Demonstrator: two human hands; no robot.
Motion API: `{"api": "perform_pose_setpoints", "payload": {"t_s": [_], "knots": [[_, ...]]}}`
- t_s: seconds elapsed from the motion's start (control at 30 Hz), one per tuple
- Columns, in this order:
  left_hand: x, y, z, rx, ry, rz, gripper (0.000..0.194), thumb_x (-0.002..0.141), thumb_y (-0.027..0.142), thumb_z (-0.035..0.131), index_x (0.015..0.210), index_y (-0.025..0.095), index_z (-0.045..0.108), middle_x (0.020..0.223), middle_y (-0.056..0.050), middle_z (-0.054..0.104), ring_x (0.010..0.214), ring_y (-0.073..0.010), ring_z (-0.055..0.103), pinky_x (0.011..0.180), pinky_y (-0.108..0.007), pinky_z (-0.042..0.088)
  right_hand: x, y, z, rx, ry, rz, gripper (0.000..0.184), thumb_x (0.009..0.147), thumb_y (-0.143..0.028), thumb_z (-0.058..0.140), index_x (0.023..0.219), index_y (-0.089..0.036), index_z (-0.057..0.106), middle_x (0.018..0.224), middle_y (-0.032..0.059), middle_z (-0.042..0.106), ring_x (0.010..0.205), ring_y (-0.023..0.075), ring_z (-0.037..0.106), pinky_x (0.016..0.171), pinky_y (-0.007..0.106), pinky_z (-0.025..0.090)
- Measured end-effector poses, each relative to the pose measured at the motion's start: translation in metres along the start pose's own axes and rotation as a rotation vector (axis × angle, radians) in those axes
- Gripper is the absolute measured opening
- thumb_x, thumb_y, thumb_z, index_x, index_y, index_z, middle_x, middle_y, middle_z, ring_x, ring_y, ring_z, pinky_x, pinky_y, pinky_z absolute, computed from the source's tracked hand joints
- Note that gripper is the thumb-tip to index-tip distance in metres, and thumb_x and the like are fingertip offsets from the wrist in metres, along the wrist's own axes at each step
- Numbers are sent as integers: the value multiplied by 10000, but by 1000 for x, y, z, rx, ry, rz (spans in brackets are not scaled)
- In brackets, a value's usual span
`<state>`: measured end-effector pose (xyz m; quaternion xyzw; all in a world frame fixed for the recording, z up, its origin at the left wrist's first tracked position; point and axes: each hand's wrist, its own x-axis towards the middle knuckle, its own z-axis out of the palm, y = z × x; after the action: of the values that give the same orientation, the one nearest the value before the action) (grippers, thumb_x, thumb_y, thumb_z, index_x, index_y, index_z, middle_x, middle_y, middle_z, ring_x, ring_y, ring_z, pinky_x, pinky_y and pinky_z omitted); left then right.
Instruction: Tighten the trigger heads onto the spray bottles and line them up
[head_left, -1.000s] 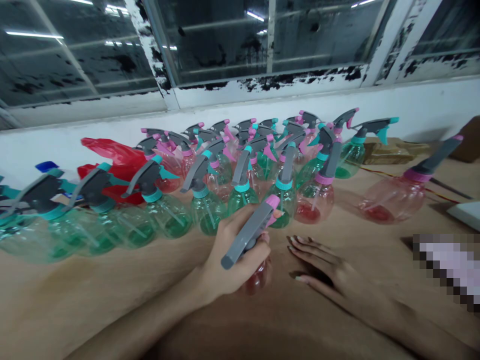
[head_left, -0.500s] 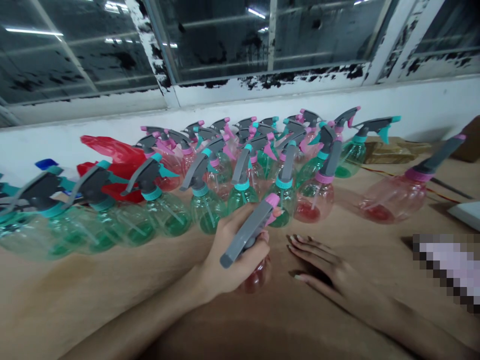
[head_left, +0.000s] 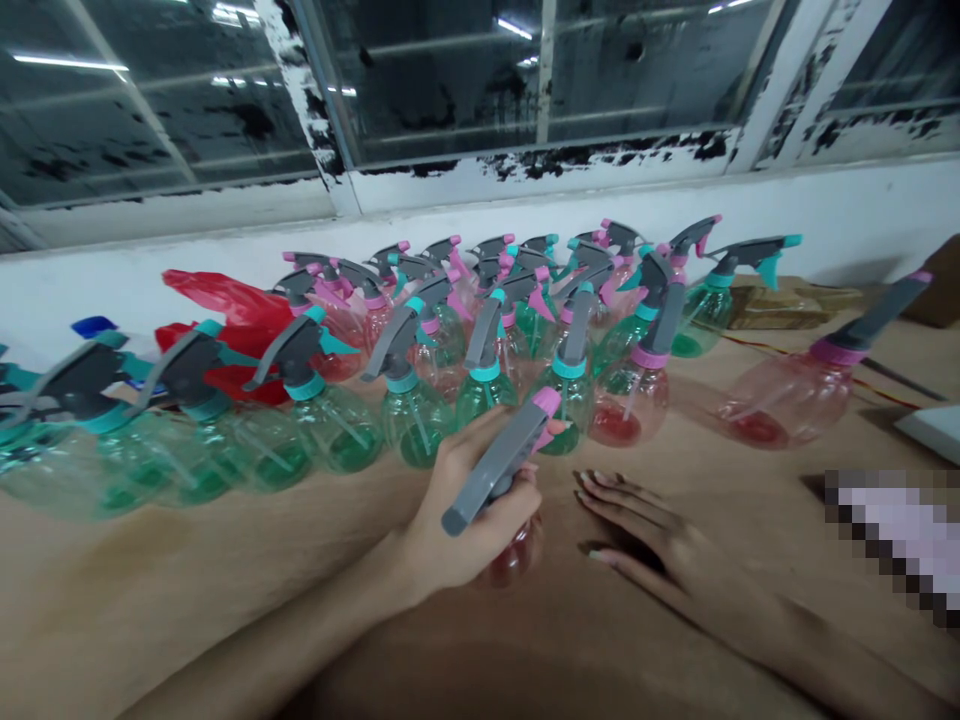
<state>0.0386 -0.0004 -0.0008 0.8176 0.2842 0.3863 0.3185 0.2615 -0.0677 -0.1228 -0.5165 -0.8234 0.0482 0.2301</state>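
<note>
Head view, and my left hand [head_left: 469, 500] is wrapped round a pink bottle [head_left: 514, 562] just below the middle of the frame, its grey head [head_left: 495, 468] slanting up to the right over my fist. My right hand [head_left: 664, 530] lies on the table [head_left: 225, 560] right of centre, low down, fingers a little apart, holding nothing.

Trouble spots, then! My fingertips sit right by the trigger [head_left: 544, 438], so a hard squeeze could work it, and that nozzle [head_left: 546, 401] points towards the green bottle [head_left: 574, 408] just behind. One forward shove and my fist could bump the green row [head_left: 412, 425] across the centre, and standing that close, one tipping could knock the next. Smooth, rounded plastic: a slack grip might let mine twist. Whether its base bears fully on the wood, I can't tell. Over at right, the far-right bottle [head_left: 791, 390] stands apart, a wire [head_left: 885, 393] just beyond; a careless sweep could catch either.
</note>
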Motion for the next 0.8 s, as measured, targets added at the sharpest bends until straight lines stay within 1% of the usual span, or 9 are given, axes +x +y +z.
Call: {"api": "perform_pose_setpoints", "payload": {"t_s": [0.13,0.2,0.33,0.43,0.5,0.57,0.63,0.73,0.8], "knots": [[1,2,-2,-23,-28,-26,322,659,94,464,914,223,611,835,-18,587,652,-138,562,601,-253,484,1,0,1,20,31,-5,541,852,-361,530,1357,-265,365,1330,42,506,1224,229,455,995,460,418],[0,2,-2,1,-31,-28,337,657,97,457,925,233,609,811,-8,581,614,-131,553,568,-244,477,1,0,0,26,37,-11,542,850,-357,534,1358,-270,365,1323,42,514,1216,231,464,994,455,421],[-1,0,-3,59,-38,12,312,669,97,445,907,236,592,765,-1,562,651,-149,558,594,-266,471,2,-1,-1,17,32,-5,532,849,-371,530,1349,-265,384,1320,43,518,1212,230,468,987,449,429],[-2,-3,-3,74,-51,40,223,684,109,443,829,232,558,708,10,521,627,-152,529,563,-274,442,2,-2,-1,9,45,-13,517,857,-370,516,1346,-259,389,1311,44,526,1206,227,476,982,454,433],[-2,-3,-3,82,-42,55,141,687,109,444,727,226,510,636,28,462,568,-141,479,525,-269,408,1,-1,-1,5,50,-17,505,859,-364,512,1339,-253,400,1308,43,530,1204,225,478,985,452,431],[-2,-2,-4,93,-28,50,121,690,105,442,670,221,470,607,35,425,545,-135,448,516,-269,390,1,-1,1,6,48,-13,511,855,-362,520,1340,-252,399,1316,40,523,1213,224,469,992,449,424],[-3,-1,-4,93,-35,43,132,694,99,435,691,219,492,633,26,456,576,-141,474,551,-278,405,0,0,2,9,37,-6,532,849,-364,531,1348,-253,385,1328,38,510,1226,224,453,999,449,417],[-2,2,-6,67,-61,46,198,698,89,431,791,213,554,708,7,530,646,-152,532,621,-287,435,-1,1,3,5,37,-11,525,856,-358,523,1348,-239,384,1335,46,503,1233,219,445,1005,449,411],[-1,2,-6,54,-61,59,203,699,91,431,798,214,558,734,2,547,671,-153,550,643,-284,448,-1,1,3,2,38,-19,514,862,-354,515,1344,-231,389,1333,50,504,1231,215,448,1003,446,414]]}}
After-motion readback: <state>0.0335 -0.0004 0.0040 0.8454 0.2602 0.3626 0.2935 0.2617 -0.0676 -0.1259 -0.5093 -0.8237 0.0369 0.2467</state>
